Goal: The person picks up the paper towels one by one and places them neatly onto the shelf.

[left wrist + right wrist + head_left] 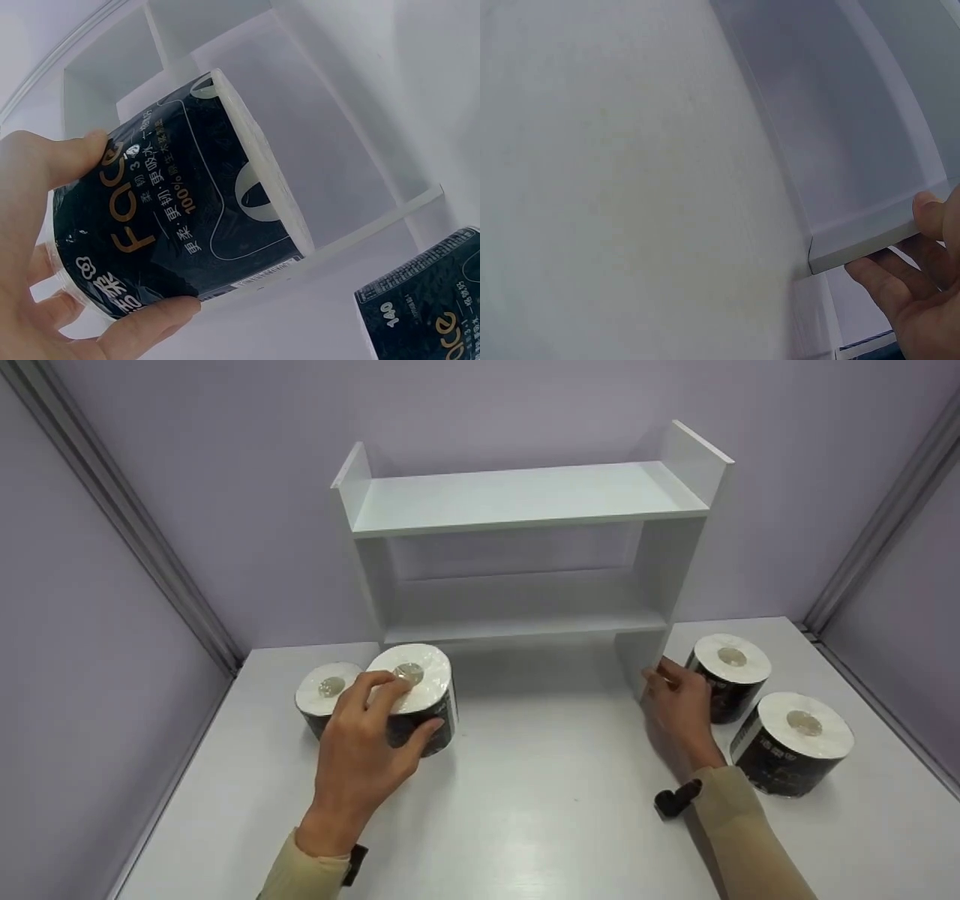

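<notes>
The left hand (360,769) grips a dark-wrapped paper roll (429,679) between thumb and fingers, before the left end of a white shelf (525,499). Well apart, the right hand (681,709) pinches the shelf's right side panel (636,656). One roll (313,699) stands left of the held one, two rolls (784,761) outside the right hand.

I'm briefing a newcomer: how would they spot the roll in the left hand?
Find the white shelf on the table. By its left end is a dark-wrapped paper roll, with another roll just left of it. Unlike that neighbour and the two rolls to the shelf's right, it is gripped by the left hand.
</notes>
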### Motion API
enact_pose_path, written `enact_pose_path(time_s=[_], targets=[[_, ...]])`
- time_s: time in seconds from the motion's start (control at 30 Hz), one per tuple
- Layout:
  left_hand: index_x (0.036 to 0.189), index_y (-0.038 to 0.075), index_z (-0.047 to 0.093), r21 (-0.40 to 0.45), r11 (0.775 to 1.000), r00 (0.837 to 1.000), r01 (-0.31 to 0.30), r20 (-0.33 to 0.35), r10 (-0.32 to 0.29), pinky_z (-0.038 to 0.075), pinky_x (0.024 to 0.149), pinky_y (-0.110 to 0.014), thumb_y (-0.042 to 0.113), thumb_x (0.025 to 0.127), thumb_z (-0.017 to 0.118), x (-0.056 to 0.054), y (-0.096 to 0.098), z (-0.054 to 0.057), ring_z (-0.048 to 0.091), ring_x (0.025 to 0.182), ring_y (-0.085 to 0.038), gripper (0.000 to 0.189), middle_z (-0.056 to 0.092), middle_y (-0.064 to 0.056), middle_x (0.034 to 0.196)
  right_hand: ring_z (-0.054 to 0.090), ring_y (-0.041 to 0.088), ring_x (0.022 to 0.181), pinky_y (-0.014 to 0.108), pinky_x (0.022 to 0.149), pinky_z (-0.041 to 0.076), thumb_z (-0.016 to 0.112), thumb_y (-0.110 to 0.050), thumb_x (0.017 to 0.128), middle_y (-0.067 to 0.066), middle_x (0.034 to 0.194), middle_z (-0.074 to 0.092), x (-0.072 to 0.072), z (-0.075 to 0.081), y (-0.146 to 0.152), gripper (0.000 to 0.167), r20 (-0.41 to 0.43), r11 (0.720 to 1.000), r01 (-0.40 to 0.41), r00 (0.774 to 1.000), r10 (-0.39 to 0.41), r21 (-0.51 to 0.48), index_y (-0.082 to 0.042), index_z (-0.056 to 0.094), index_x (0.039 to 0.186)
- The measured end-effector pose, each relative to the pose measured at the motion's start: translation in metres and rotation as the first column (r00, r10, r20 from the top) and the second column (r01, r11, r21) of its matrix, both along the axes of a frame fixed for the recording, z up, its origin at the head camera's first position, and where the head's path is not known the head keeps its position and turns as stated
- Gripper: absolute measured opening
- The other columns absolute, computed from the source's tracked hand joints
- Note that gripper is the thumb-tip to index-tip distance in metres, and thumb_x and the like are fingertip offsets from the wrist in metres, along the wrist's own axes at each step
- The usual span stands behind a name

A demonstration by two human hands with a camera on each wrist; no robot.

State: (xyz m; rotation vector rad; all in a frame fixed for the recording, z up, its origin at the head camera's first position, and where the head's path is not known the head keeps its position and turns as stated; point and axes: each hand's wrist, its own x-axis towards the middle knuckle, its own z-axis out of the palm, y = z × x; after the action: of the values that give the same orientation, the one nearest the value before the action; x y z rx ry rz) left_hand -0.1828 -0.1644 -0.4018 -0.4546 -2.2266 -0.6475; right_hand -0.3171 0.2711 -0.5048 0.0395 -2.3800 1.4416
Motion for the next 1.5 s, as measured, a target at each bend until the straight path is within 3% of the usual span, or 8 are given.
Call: enact_pose_path(time_s=[0.27,0.8,1.0,1.5], targets=[[0.118,0.008,0.072,0.003,1.000,1.000,0.000,0.008,0.000,0.060,0.097,-0.050,0.032,0.080,0.097,-0.003,0.002,0.006,0.068,0.113,-0.034,0.052,0.066,-0.012,0.123,0.070,0.036,0.123,0.007,0.081,0.052,0.060,-0.018,0.111,0.022,0.144,0.066,0.001,0.001,0.000,0.038,0.042,1.000,-0.004,0.999,0.004,-0.008,-0.006,0.065,0.147],[0.118,0.008,0.072,0.004,1.000,1.000,0.003,-0.007,-0.003,0.060,0.096,-0.051,0.033,0.081,0.097,-0.005,0.001,0.009,0.068,0.113,-0.035,0.051,0.066,-0.012,0.122,0.070,0.036,0.124,0.005,0.082,0.050,0.060,-0.018,0.111,0.021,0.146,0.064,0.000,-0.001,0.000,0.040,0.022,1.000,-0.001,1.000,0.000,0.016,-0.008,0.063,0.149],[0.117,0.007,0.072,-0.004,1.000,0.999,0.000,-0.032,0.000,0.061,0.093,-0.050,0.032,0.080,0.098,-0.007,0.001,0.011,0.068,0.110,-0.035,0.051,0.066,-0.012,0.121,0.072,0.027,0.117,0.006,0.081,0.053,0.062,-0.015,0.109,0.020,0.138,0.071,-0.002,-0.003,0.000,0.037,-0.020,0.999,0.025,0.999,-0.025,0.021,-0.004,0.067,0.144],[0.116,0.007,0.073,-0.003,1.000,0.999,0.005,-0.046,-0.005,0.061,0.093,-0.049,0.032,0.081,0.097,-0.009,0.003,0.020,0.069,0.110,-0.034,0.050,0.066,-0.012,0.121,0.068,0.035,0.127,0.002,0.084,0.049,0.062,-0.015,0.109,0.020,0.143,0.067,0.001,-0.003,0.000,0.039,-0.026,1.000,0.010,1.000,-0.009,0.020,-0.004,0.064,0.147]])
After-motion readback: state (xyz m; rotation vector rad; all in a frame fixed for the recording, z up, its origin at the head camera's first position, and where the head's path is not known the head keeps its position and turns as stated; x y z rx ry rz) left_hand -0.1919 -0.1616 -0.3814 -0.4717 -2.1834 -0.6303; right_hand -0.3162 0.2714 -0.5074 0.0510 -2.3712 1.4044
